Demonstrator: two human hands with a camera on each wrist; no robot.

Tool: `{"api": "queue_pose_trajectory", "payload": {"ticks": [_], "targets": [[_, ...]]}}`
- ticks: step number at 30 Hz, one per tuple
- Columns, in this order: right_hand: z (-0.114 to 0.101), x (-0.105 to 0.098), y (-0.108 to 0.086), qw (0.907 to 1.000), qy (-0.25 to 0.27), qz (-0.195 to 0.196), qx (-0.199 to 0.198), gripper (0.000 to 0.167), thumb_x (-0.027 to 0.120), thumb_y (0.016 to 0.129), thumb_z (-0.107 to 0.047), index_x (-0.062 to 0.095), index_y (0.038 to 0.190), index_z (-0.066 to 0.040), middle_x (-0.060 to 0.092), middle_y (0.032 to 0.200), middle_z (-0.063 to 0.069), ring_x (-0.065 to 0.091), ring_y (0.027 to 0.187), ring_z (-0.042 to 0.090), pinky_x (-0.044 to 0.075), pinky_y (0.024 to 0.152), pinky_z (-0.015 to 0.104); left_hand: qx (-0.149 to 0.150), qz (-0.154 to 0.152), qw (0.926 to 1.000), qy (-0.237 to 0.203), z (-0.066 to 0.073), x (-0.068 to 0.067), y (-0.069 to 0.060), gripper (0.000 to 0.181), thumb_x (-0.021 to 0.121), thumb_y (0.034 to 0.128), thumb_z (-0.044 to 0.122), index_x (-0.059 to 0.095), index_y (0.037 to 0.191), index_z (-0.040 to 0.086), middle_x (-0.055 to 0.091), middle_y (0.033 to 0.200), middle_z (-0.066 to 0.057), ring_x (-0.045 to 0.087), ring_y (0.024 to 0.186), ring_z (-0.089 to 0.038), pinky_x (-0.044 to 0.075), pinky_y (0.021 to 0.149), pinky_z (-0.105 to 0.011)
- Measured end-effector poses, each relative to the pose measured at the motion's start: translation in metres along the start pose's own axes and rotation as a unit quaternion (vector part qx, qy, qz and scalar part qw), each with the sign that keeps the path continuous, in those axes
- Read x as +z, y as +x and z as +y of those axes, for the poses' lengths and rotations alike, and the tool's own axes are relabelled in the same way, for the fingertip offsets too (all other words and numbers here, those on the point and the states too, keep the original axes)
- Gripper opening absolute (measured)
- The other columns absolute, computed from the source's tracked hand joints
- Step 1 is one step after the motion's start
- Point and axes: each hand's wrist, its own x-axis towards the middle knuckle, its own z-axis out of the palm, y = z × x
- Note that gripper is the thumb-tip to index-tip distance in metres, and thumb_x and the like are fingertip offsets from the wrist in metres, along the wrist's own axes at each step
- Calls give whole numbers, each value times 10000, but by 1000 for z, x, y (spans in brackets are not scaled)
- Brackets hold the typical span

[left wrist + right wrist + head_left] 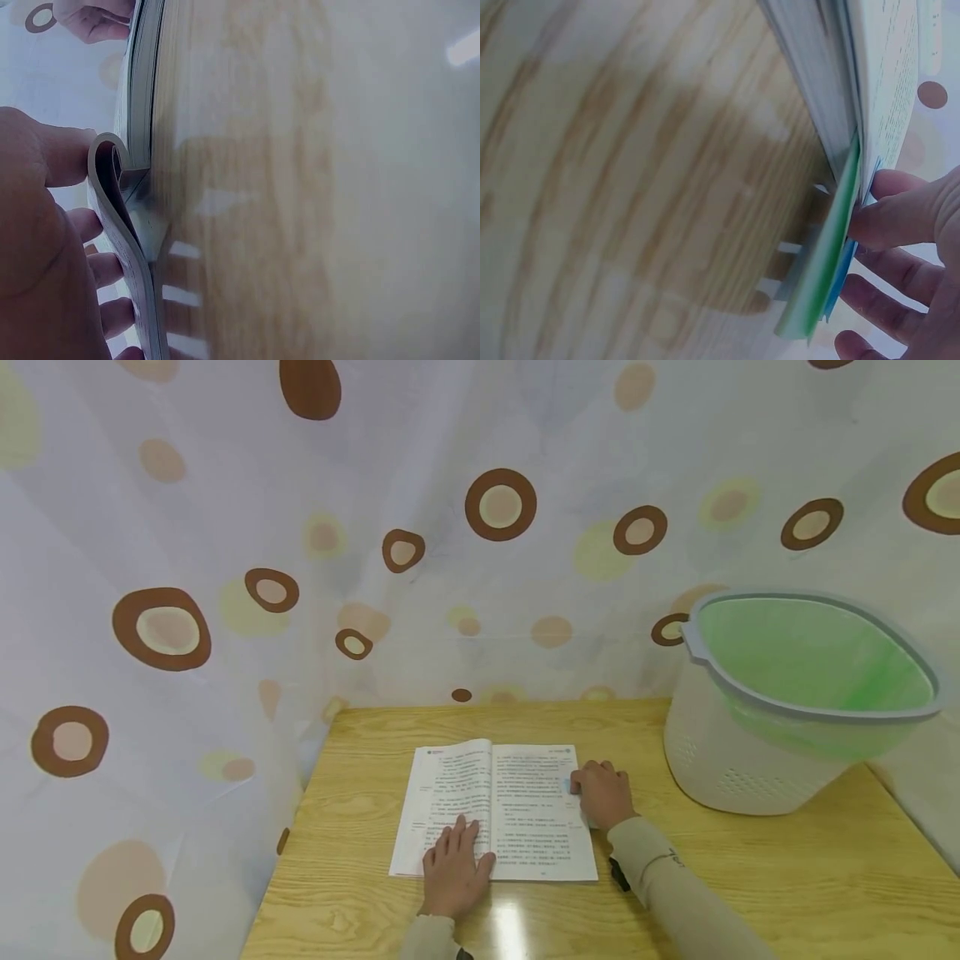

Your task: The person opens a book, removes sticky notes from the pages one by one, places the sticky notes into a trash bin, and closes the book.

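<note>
On the desk (360, 810): book (517, 814) spread flat, basket (750, 768) near its right. Left hand (454, 870) lies on the left page, fingers spread, gripping nothing, thumb at the gutter where pages bow up. Right hand (606, 793) at the right page's outer edge, fingers curled; looks like thumb and index pinch the blue slip (840, 277), exact contact partly hidden. Green slip (819, 277) juts from the edge just below.

My read: step in hand is working the blue slip at the page edge. To do it well: left palm should press evenly so the book can't slide; ease thumb load, else the gutter leaves may crease. Move the slip square to the edge, no upward peel, page could tear. Mind the green slip, easy to catch with the lower fingers.
</note>
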Motion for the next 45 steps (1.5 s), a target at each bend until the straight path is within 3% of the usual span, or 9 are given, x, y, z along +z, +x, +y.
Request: {"api": "queue_pose_trajectory", "payload": {"ticks": [18,33,45], "targets": [[1,-7,-2,9995,231,-196,79,247,611,871,35,754,858,-166,683,1021,76,592,1004,343,468,867,632,10,22,10000,-62,-2,3,0,570,493,982,397,426,1478,124,337,1604,-146,294,1470,-415,243,1139,-658],[3,-8,-4,9974,679,-80,243,267,595,865,33,792,866,-147,703,1033,99,595,1024,372,404,935,722,59,56,9999,-113,-2,3,0,573,489,991,397,419,1486,117,329,1608,-142,288,1473,-414,235,1138,-658],[5,-7,-4,9942,947,-195,468,265,598,857,17,801,881,-151,709,1104,122,592,1059,391,403,938,694,-3,-9,9999,-120,1,2,-1,582,461,994,401,405,1497,113,316,1616,-145,269,1484,-414,218,1156,-651]]}}
